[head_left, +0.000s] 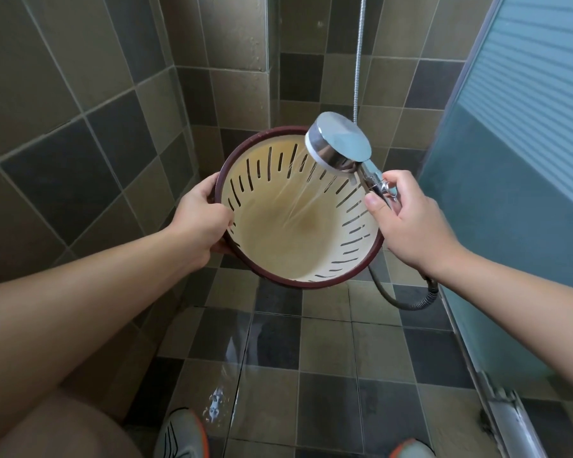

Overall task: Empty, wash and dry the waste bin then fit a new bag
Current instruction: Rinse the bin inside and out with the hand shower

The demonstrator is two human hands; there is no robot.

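Note:
A round waste bin (278, 246) with a cream slotted inside and a dark red rim is held tilted above the tiled floor, its mouth facing me. My left hand (201, 218) grips the rim on the left, fingers curled over the edge. My right hand (407, 223) holds the handle of a chrome shower head (339, 140) at the bin's upper right rim. Water streams from the head into the bin, and the bottom looks wet and yellowish.
A metal hose (407, 302) loops down below my right wrist and another length runs up the back wall (359, 54). A frosted glass door (516, 160) stands on the right, tiled walls on the left and behind. Water trickles over the floor tiles (232, 368) near my shoes (182, 434).

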